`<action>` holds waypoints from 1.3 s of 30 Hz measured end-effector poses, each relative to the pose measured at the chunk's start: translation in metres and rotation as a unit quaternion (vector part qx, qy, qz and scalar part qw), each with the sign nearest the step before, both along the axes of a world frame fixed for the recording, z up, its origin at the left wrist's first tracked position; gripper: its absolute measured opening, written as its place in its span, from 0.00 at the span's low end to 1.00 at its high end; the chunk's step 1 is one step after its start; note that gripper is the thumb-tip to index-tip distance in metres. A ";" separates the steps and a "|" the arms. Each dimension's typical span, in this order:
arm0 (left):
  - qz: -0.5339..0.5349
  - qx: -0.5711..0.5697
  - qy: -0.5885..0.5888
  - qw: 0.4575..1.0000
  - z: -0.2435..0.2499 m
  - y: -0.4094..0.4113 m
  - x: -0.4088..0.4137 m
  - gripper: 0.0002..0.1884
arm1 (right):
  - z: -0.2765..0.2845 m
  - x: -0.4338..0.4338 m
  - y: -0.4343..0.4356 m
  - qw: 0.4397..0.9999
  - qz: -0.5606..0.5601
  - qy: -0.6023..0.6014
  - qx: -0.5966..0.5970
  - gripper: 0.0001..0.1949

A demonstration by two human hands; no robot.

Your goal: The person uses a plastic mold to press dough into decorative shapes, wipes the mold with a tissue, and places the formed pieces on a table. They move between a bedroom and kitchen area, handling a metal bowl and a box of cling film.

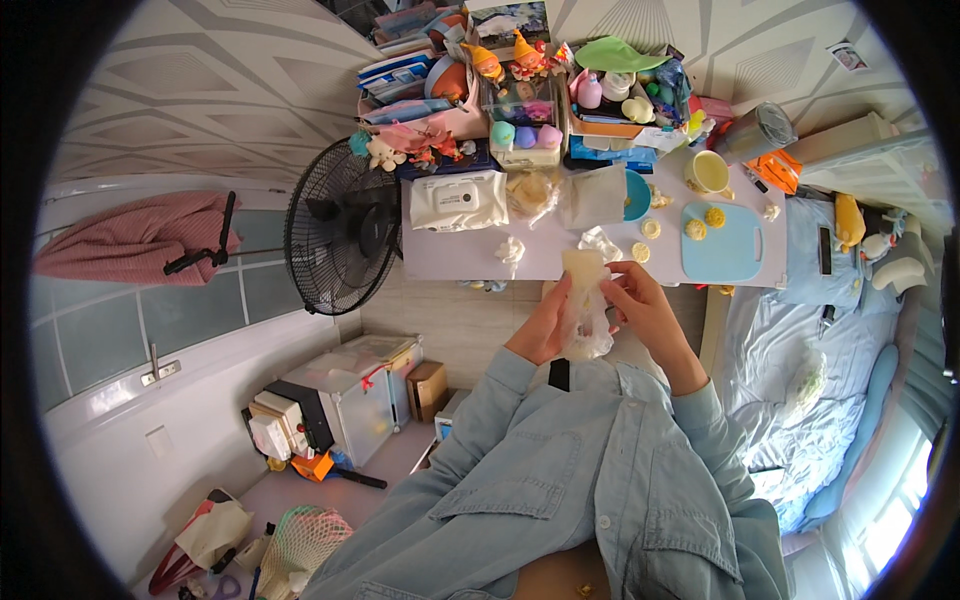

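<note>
My left hand (549, 324) and my right hand (637, 300) hold a clear plastic bag (590, 334) between them, just off the table's front edge. A pale cream block (583, 264) shows at the bag's upper end; I cannot tell exactly what it is. Beyond my fingers lies a crumpled white tissue (600, 243). Two small patterned pale cakes, one nearer (640, 252) and one farther (650, 228), rest on the table. To the right, a light blue cutting board (721, 259) carries two yellow moulded cakes (715, 217).
A wet-wipes pack (459, 199), a bagged round food (533, 193), a blue bowl (637, 196) and a yellow mug (706, 172) stand farther back. Boxes of toys (630, 105) line the wall. A black fan (345, 225) is left of the table, a bed (780, 360) right.
</note>
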State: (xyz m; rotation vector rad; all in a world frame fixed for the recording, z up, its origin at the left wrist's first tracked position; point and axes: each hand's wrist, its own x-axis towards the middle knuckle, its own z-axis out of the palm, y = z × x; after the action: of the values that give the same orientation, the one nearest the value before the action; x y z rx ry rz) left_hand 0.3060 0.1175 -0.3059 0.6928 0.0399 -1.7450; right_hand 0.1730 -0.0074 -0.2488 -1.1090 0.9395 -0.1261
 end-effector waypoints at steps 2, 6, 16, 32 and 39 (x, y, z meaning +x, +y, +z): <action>-0.014 -0.004 0.001 1.000 -0.005 0.000 0.000 0.35 | -0.015 -0.005 -0.003 1.000 0.006 0.007 -0.006 0.11; -0.035 -0.021 0.008 0.999 -0.007 0.001 0.002 0.35 | -0.029 -0.006 0.001 0.999 -0.038 -0.011 -0.010 0.08; 0.052 0.047 0.015 0.997 -0.005 0.005 0.004 0.32 | 0.001 -0.001 -0.007 0.928 0.109 0.061 -0.350 0.13; 0.056 0.031 0.024 0.998 -0.019 0.004 0.001 0.32 | -0.006 0.014 -0.001 0.851 0.036 0.096 -0.514 0.11; 0.076 0.034 0.019 0.996 -0.018 0.000 0.007 0.39 | -0.002 0.010 0.019 0.960 0.010 0.017 -0.280 0.13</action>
State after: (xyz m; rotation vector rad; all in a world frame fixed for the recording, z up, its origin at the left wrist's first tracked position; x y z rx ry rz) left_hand 0.3127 0.1170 -0.3239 0.6878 0.1749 -1.6167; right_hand 0.1828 0.0119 -0.2510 -1.6453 0.9487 -0.3743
